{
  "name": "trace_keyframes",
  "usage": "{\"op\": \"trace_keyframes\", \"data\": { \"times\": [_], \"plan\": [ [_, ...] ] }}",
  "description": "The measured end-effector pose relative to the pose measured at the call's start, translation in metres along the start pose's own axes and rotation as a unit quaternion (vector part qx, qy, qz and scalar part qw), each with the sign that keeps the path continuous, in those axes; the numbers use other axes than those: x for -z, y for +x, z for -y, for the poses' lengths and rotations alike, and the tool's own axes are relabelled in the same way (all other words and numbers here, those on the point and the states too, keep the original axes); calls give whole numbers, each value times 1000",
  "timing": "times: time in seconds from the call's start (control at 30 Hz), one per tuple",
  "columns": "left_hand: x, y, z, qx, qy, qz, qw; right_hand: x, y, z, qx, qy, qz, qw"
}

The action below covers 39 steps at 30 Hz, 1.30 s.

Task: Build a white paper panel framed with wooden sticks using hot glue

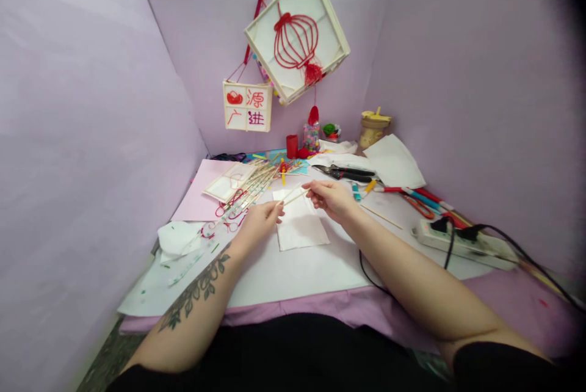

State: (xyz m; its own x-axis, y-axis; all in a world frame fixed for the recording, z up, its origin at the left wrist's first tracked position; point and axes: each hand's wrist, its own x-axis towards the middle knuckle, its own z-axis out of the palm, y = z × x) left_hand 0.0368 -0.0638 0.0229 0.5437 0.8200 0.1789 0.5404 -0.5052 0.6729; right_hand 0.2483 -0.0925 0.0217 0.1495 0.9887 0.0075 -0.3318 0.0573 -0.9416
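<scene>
My left hand (262, 221) and my right hand (330, 198) are raised over the table, pinching opposite ends of a thin pale wooden stick (295, 196). The stick slants up toward the right. Beneath it lies a white rectangular sheet (302, 230), flat on the table. Another pale line, perhaps a second stick, shows close to the far edge of this sheet; I cannot tell whether it is held. Beyond my left hand rests a bundle of thin sticks (263, 179). Right of my right hand lies a single loose stick (382, 217).
Black-handled pliers (350, 173) lie behind my right hand. A power strip (464, 242) with black cords stands at the right. Red cord (233, 199) and a small white frame (229, 181) are on the left. A large framed red lantern (297, 41) hangs on the back wall.
</scene>
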Motion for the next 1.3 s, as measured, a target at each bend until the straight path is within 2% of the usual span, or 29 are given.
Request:
{"op": "trace_keyframes", "data": {
  "times": [0.07, 0.13, 0.2, 0.27, 0.33, 0.37, 0.43, 0.47, 0.5, 0.53, 0.57, 0.63, 0.67, 0.73, 0.77, 0.83, 1.0, 1.07, 1.13, 1.2, 1.3],
  "plan": [
    [12, 1, 5, 33, 96, -24, 995, 9, 5, 5, 14, 16, -33, 999],
    [22, 1, 8, 83, 230, -65, 968, 17, 8, 9, 26, 30, -64, 997],
    [24, 1, 9, 79, 304, -114, 943, 21, 9, 11, 33, 24, -67, 997],
    [16, 1, 6, 2, 276, -123, 953, 17, 8, 7, 26, -11, -26, 999],
    [4, 0, 0, -81, 191, -75, 975, 9, 4, 1, 12, -57, 42, 997],
    [-2, 0, -2, -102, 151, -42, 982, 4, 2, -2, 5, -77, 78, 994],
    [-11, -1, -6, -89, 104, 1, 991, 1, 1, -2, -1, -115, 136, 984],
    [-12, -1, -6, -68, 99, 7, 993, 3, 1, 0, 1, -146, 143, 979],
    [-12, -1, -4, -45, 100, 2, 994, 10, 3, 5, 9, -196, 122, 973],
    [-10, 0, -2, -21, 105, -12, 994, 19, 5, 11, 19, -261, 80, 962],
    [-7, 1, 1, -2, 112, -28, 993, 32, 8, 17, 34, -349, 1, 937],
    [0, 5, 9, 28, 127, -56, 990, 61, 16, 30, 56, -535, -160, 828],
    [3, 7, 14, 41, 136, -66, 988, 74, 19, 34, 33, -597, -171, 783],
    [7, 11, 21, 58, 158, -72, 983, 93, 24, 36, -31, -673, -137, 726],
    [6, 12, 24, 64, 169, -67, 981, 97, 25, 34, -55, -690, -112, 713],
    [3, 14, 27, 77, 192, -48, 977, 98, 27, 27, -81, -701, -82, 703],
    [-7, 11, 26, 95, 233, -24, 968, 84, 28, 8, -95, -717, -67, 687],
    [-9, 10, 23, 89, 237, -18, 967, 84, 27, 7, -103, -710, -70, 693],
    [-8, 9, 21, 80, 237, -19, 968, 84, 26, 10, -106, -674, -76, 727],
    [-5, 9, 21, 59, 222, -12, 973, 84, 24, 14, -91, -610, -87, 782],
    [-1, 10, 25, -6, 169, 36, 985, 78, 21, 18, -67, -453, -85, 885]
  ]
}}
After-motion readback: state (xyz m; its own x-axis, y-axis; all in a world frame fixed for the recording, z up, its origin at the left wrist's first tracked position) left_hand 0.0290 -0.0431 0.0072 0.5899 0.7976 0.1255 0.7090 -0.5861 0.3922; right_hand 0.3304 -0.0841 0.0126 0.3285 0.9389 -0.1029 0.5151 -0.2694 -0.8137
